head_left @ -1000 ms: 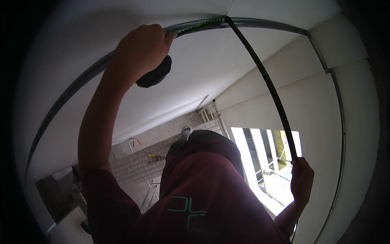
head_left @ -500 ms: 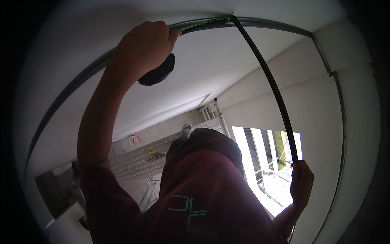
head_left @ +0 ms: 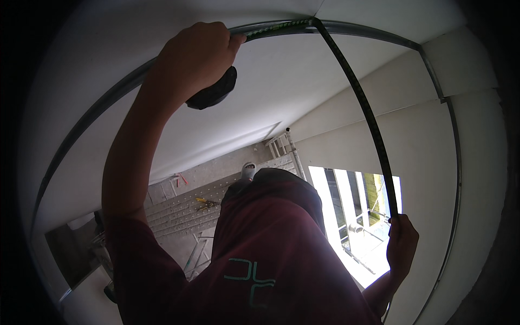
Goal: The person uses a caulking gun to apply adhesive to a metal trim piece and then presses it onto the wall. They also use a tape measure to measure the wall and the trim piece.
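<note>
Raised at the upper left, my left hand (head_left: 196, 57) is closed round a tape measure, whose black case (head_left: 219, 91) shows below the palm. Its dark blade (head_left: 362, 97) with green markings runs right from my thumb along a grey metal channel (head_left: 111, 97). At the top middle the blade bends sharply and slants down to the right. My right hand (head_left: 403, 244), lower right, pinches the lower part of the blade; its fingers are partly hidden.
Below me lies a perforated metal scaffold platform (head_left: 184, 219) with yellow-handled pliers (head_left: 206, 204) on it. A railing post (head_left: 295, 154) rises at its far end. A bright window opening (head_left: 352, 227) is at right. White panels (head_left: 238, 105) surround me.
My left hand and the tape case have shifted slightly up and right, and the bend in the blade moved a little right. My right hand stays in place.
</note>
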The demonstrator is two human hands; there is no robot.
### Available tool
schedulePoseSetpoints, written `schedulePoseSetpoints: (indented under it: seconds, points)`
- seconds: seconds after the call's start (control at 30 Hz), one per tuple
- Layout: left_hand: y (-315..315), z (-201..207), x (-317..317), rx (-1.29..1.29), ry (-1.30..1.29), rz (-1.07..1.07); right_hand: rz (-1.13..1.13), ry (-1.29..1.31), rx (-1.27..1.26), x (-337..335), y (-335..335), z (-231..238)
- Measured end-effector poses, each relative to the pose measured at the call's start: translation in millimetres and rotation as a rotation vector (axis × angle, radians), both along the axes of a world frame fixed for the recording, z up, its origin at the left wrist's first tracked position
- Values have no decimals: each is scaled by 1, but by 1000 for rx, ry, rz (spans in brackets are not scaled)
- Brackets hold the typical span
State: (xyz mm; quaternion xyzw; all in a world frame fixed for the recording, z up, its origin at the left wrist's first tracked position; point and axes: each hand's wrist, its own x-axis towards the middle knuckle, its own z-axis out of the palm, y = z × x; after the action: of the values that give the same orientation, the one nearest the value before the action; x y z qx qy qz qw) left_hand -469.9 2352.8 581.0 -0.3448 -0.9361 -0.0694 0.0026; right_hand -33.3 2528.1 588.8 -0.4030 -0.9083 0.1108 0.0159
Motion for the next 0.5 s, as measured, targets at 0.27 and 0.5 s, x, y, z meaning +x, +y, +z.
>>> schedulePoseSetpoints:
  seconds: [0.27, 0.5]
  points:
    - [-1, 0, 0, 8, -1, -2, 10, -17, 9, -3, -1, 1]
    - [0, -2, -1, 25, 12, -2, 12, -13, 10, -1, 0, 1]
